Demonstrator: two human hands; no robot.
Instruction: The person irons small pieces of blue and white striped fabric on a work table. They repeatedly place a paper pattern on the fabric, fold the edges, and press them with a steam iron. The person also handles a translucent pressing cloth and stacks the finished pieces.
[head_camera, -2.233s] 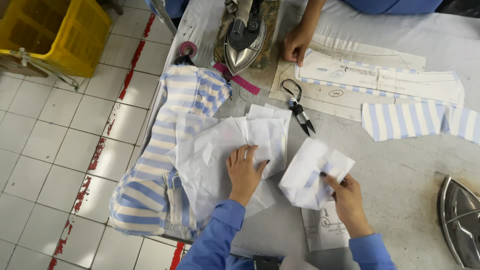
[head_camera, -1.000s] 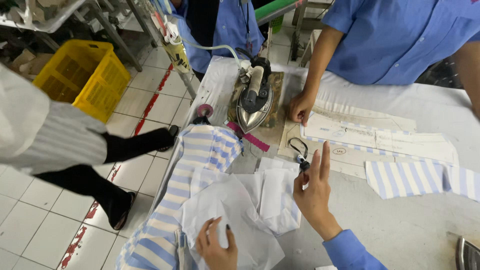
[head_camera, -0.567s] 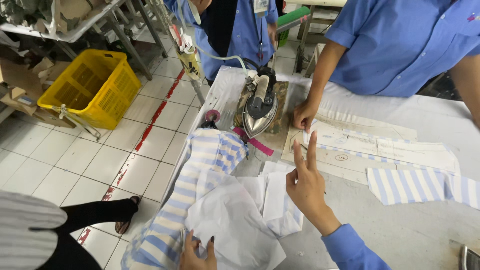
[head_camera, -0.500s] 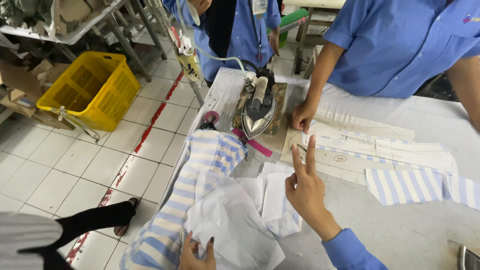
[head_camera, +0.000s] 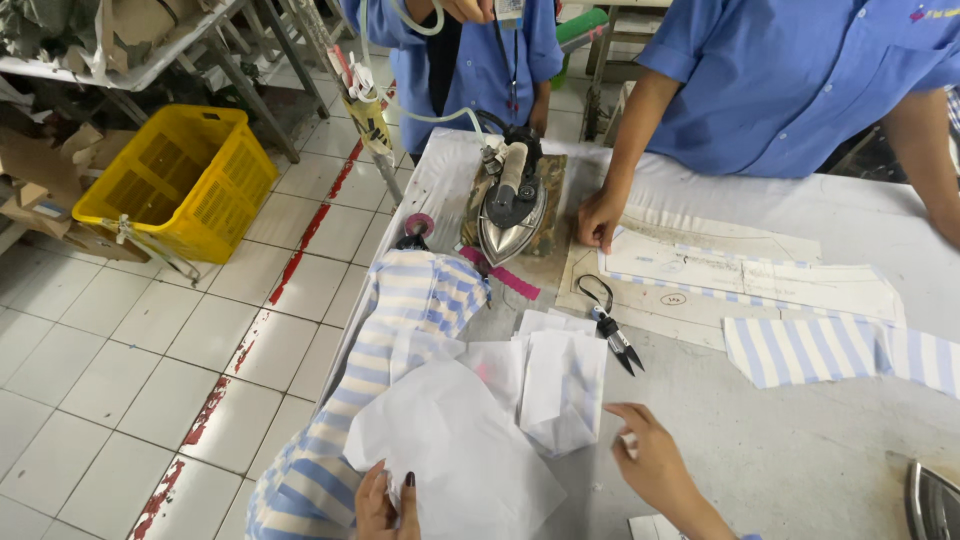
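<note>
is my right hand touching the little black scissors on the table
Apart. The head view shows bare table between the right hand and the scissors.

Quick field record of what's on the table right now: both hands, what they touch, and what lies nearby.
left hand: bottom edge of view, fingers resting on a large white fabric piece
right hand: open, palm down beside a folded white piece, holding nothing
snips: lying on the table beyond the right hand, untouched
striped cloth: draped over the table's left edge
iron: resting on a pad at the far side
co-worker's hand: pressing on paper patterns
</note>
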